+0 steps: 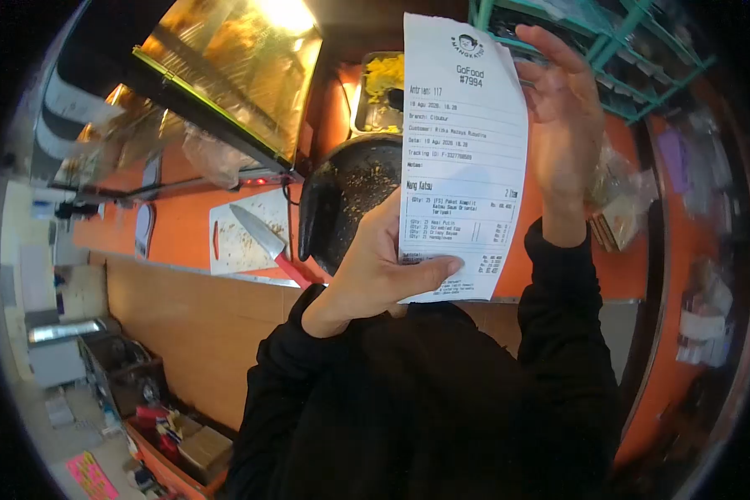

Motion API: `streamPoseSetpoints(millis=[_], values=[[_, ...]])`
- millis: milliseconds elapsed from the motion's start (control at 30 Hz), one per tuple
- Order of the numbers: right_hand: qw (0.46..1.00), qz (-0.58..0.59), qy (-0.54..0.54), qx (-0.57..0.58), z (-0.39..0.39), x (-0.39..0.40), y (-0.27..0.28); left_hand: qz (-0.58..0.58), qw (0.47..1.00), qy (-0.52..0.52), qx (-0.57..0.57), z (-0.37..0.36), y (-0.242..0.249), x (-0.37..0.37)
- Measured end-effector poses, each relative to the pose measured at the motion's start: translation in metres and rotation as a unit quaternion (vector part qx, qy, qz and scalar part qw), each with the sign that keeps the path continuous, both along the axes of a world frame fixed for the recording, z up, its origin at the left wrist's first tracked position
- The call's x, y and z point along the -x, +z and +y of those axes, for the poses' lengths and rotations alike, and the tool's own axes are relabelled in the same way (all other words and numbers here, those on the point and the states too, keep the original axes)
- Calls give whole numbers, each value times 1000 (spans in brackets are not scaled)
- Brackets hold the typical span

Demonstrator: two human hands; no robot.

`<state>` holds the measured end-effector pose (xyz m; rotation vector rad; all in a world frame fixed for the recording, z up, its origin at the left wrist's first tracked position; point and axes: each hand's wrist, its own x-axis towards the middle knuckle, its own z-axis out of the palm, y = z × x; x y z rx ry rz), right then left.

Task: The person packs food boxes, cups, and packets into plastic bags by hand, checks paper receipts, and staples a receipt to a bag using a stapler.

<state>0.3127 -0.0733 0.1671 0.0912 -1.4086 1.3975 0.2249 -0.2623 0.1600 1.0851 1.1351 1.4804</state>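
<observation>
A long white printed receipt stands upright in front of me, its text facing me and its top edge curling slightly. My left hand grips it near the bottom, thumb pressed over the print and fingers behind the paper. Beside the upper right edge is my right hand, fingers stretched and apart, the fingertips partly behind the paper. Behind the receipt, a dark round stone mortar with crumbs in it is partly hidden. Left of that, a knife with a red handle lies across a white cutting board.
A lit glass display case stands at the back left on the orange counter. Yellow food fills a metal tray behind the mortar. A green rack is at the back right, with plastic-wrapped packages below it.
</observation>
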Motion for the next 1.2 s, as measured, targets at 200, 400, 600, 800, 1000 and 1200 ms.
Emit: streamPoseSetpoints(millis=[200, 400, 600, 800, 1000, 1200], values=[[995, -54, 38, 71, -13, -29, -11, 1, 999, -19, 32, 3, -3, 5], [994, -87, -68, 27, -35, -26, -8, 15, 998, -37, 40, 11, -12, 8], [972, -179, -150, 29, 10, -22, -74, 132, 991, 14, 29, 22, -39, 25], [813, -491, -292, -116, 71, -13, -303, 68, 966, 206, 143, -63, -62, 109], [729, -469, -431, -251, 125, -9, -452, 80, 873, 450, 169, -249, -98, 187], [709, -523, -414, -228, 35, 106, -378, 39, 723, 667, 178, -513, -143, 197]])
